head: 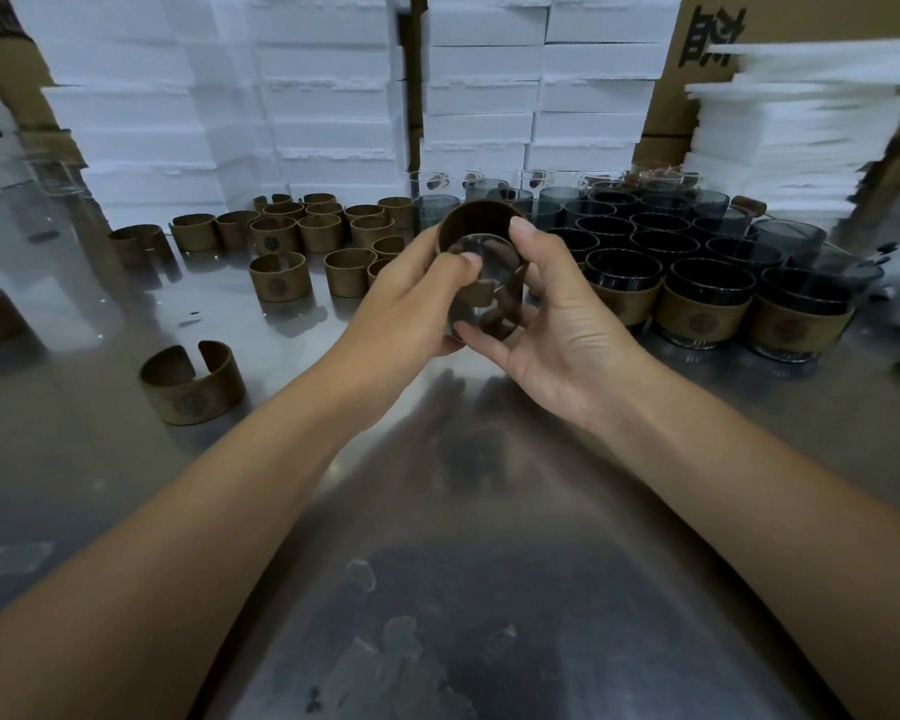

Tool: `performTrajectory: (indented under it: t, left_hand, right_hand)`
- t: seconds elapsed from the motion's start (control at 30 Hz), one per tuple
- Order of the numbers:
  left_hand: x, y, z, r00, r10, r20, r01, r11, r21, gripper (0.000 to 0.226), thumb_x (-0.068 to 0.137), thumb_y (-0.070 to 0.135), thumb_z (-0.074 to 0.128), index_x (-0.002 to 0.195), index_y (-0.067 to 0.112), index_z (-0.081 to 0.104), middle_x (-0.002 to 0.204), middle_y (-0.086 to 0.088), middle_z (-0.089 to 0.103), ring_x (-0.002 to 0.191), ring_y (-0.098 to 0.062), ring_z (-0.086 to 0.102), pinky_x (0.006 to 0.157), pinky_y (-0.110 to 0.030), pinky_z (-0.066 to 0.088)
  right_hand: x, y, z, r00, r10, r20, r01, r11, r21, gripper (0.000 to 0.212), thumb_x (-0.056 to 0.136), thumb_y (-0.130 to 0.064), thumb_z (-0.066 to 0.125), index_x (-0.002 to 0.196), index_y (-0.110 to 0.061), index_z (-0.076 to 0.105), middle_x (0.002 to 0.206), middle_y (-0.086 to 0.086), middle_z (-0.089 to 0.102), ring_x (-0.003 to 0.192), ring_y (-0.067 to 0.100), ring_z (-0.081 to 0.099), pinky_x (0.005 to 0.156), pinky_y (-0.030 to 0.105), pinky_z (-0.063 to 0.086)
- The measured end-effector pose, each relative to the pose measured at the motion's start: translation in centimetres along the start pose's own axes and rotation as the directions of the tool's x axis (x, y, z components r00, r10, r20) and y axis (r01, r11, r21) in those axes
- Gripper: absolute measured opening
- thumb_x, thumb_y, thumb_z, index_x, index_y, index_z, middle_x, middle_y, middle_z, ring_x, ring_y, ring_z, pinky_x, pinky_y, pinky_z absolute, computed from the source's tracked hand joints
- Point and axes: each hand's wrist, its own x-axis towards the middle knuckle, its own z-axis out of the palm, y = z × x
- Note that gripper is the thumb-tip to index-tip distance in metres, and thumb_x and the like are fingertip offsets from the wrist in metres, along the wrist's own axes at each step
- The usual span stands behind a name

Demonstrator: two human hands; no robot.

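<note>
Held item: I see a clear glass lifted above the surface, tilted, with one round end facing the camera.
Sleeve: a brown sleeve sits round the far end of the glass; its tab shows through the clear wall. I cannot tell how far on it is.
Left hand: the left hand grips the glass from the left, fingers curled round its side and thumb tip pressed on the near face.
Right hand: the right hand holds the glass from the right, curled. The thumb tip is on the sleeve's upper edge and the fingertips are under the glass's near end.
Position: the glass is mid-frame between both hands, clear of the surface, in front of the rows at the back.
Left of hands: loose sleeves stand in a cluster on the surface. One near sleeve stands apart, closer to me, its gap facing away.
Right of hands: sleeved glasses sit in the front row, with dark bare glasses packed close behind them.
Back: white boxes are stacked high, just behind the sleeves.
Right back: a stack of white sheets, with a carton behind it.
Surface: metal, shiny, scuffed near me — both forearms cross over it.
</note>
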Motion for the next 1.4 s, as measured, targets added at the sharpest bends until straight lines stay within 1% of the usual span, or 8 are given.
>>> performTrajectory:
  t: [0.13,0.47,0.7,0.8,0.97,1.2,1.3,1.4]
  left_hand:
    - [0.1,-0.5,-0.1,1.0,0.025,-0.006,-0.025,1.0,0.018,0.03,0.098,0.015,0.039,0.124,0.023,0.051,0.115,-0.004,0.064,0.105,-0.017,0.065,0.082,-0.033,0.058]
    - [0.1,-0.9,-0.4,0.994,0.106,-0.006,-0.105,0.993,0.055,0.029,0.099,0.018,0.039,0.105,0.036,0.061,0.095,0.014,0.071,0.099,-0.01,0.067,0.075,-0.025,0.058]
    - [0.1,-0.8,-0.5,0.996,0.06,-0.065,-0.062,0.998,-0.033,0.027,0.099,0.018,0.041,0.1,0.024,0.067,0.098,-0.006,0.073,0.097,-0.024,0.069,0.081,-0.045,0.058]
    - [0.1,-0.8,-0.5,0.993,0.037,-0.11,-0.045,0.996,-0.072,0.025,0.099,0.018,0.044,0.101,0.019,0.069,0.096,-0.008,0.073,0.094,-0.026,0.07,0.078,-0.045,0.059]
    - [0.1,-0.8,-0.4,0.988,-0.011,-0.157,-0.02,0.981,-0.192,0.022,0.096,0.016,0.049,0.099,0.017,0.071,0.095,-0.013,0.073,0.088,-0.027,0.071,0.072,-0.043,0.06]
    - [0.6,-1.1,-1.1,0.987,-0.16,-0.009,0.144,0.913,-0.38,0.017,0.089,0.023,0.059,0.099,0.01,0.067,0.102,-0.013,0.073,0.103,-0.028,0.068,0.089,-0.042,0.055]
    - [0.6,-1.4,-1.6,0.978,-0.19,0.081,0.206,0.864,-0.46,0.033,0.075,0.032,0.067,0.099,0.008,0.066,0.1,-0.013,0.073,0.101,-0.024,0.069,0.087,-0.034,0.056]
    - [0.7,-1.6,-2.0,0.979,-0.18,0.09,0.202,0.853,-0.481,0.037,0.073,0.036,0.069,0.098,0.008,0.067,0.103,-0.012,0.073,0.102,-0.022,0.068,0.085,-0.029,0.056]
  right_hand:
    - [0.1,0.1,0.0,0.999,-0.024,0.025,0.025,1.0,-0.009,0.027,0.078,-0.034,0.066,0.096,-0.015,0.067,0.078,0.001,0.075,0.079,0.012,0.072,0.068,0.027,0.057]
    - [0.3,0.2,-0.4,0.998,-0.056,0.004,0.056,0.998,0.008,0.017,0.087,-0.028,0.063,0.094,-0.013,0.066,0.079,0.003,0.075,0.082,0.016,0.073,0.071,0.031,0.058]
    - [0.3,0.3,-0.6,0.998,-0.058,-0.022,0.057,0.998,-0.013,0.022,0.077,-0.033,0.069,0.092,-0.017,0.069,0.081,0.004,0.075,0.081,0.019,0.073,0.065,0.031,0.058]
    - [0.3,0.3,-0.6,0.998,-0.054,-0.038,0.053,0.998,-0.036,0.026,0.071,-0.035,0.072,0.091,-0.018,0.07,0.084,0.006,0.075,0.084,0.022,0.073,0.065,0.033,0.058]
    - [0.5,0.2,-0.6,0.996,-0.043,-0.077,0.04,0.998,-0.049,0.014,0.081,-0.034,0.068,0.084,-0.021,0.071,0.088,0.008,0.075,0.082,0.021,0.073,0.062,0.034,0.057]
    - [0.2,0.1,-0.1,0.998,-0.011,-0.068,0.009,1.0,-0.022,0.035,0.073,-0.037,0.071,0.101,-0.016,0.066,0.089,0.005,0.075,0.083,0.018,0.073,0.062,0.03,0.057]
    - [0.0,-0.1,0.1,0.997,-0.009,-0.074,0.008,1.0,-0.009,0.054,0.061,-0.042,0.073,0.104,-0.011,0.065,0.092,0.007,0.075,0.089,0.019,0.072,0.064,0.029,0.057]
    - [-0.1,-0.2,0.0,0.998,0.024,-0.054,-0.027,0.998,-0.061,0.061,0.064,-0.053,0.065,0.109,-0.011,0.064,0.099,0.007,0.075,0.094,0.019,0.071,0.07,0.029,0.059]
